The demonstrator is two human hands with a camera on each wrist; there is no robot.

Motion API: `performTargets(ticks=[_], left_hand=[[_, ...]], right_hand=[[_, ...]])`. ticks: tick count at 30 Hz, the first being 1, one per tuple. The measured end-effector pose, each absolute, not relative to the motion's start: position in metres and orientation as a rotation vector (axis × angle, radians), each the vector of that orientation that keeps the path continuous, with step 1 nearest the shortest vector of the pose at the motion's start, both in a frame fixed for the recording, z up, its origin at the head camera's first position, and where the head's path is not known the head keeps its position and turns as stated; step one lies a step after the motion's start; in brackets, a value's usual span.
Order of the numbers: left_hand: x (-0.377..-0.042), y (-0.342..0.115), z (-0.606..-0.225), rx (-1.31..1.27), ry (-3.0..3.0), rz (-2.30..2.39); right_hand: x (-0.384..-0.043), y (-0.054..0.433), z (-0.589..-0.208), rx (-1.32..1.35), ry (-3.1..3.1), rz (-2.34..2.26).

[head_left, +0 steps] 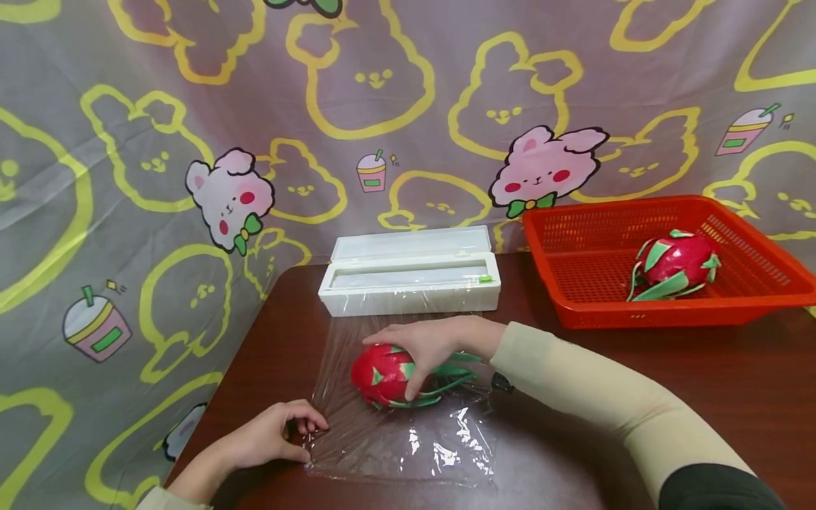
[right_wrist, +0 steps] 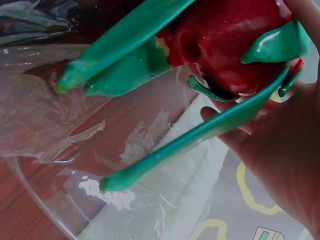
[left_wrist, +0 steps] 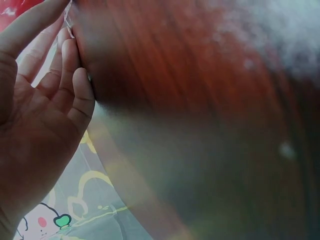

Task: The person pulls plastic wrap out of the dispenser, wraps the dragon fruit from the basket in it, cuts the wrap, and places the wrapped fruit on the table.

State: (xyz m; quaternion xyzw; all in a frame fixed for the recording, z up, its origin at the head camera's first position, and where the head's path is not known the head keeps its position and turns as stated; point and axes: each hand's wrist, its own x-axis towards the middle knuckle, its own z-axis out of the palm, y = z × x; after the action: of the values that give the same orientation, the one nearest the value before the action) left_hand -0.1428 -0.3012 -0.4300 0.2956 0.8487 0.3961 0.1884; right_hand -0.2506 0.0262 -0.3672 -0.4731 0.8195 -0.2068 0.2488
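A model dragon fruit (head_left: 381, 375), red with green leaf tips, lies on a sheet of clear cling film (head_left: 440, 450) on the table. From above, my right hand (head_left: 430, 347) grips it, thumb on the near side and fingers over the far side. The right wrist view shows the long green leaves (right_wrist: 200, 132) pointing away from the palm. At the film's near left corner, my left hand (head_left: 277, 435) has its fingers bent and its thumb at the film edge. The film runs back to a white cling film dispenser (head_left: 408, 301), its lid (head_left: 411, 244) raised.
A red plastic basket (head_left: 637, 315) stands at the back right, holding another dragon fruit (head_left: 678, 262). The dark wooden table (head_left: 274, 347) ends on the left beside a patterned curtain (head_left: 382, 92), which also hangs behind. A green slider (head_left: 486, 278) sits on the dispenser's front edge.
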Motion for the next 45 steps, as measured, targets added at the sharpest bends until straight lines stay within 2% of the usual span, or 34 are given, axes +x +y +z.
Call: performTargets(ticks=[7,17,24,32,45], left_hand=[[-0.142,-0.305,-0.430,0.824,2.397,1.125],[-0.134,-0.308,-0.419,0.699,2.401,1.122],[-0.128,-0.306,-0.418,0.759,2.383,1.064],[-0.126,-0.304,-0.429,0.903,2.387,1.067],[-0.127,-0.299,-0.435,1.075,2.456,1.061]], right_hand=[[-0.246,0.042,-0.359,-1.350,2.231,-0.671],[-0.226,0.100,-0.355,-1.388,2.344,-0.831],[-0.196,0.129,-0.377,-1.390,2.323,-0.952],[-0.163,0.138,-0.418,-1.675,2.297,-0.885],[-0.152,0.137,-0.431,-1.697,2.313,-0.731]])
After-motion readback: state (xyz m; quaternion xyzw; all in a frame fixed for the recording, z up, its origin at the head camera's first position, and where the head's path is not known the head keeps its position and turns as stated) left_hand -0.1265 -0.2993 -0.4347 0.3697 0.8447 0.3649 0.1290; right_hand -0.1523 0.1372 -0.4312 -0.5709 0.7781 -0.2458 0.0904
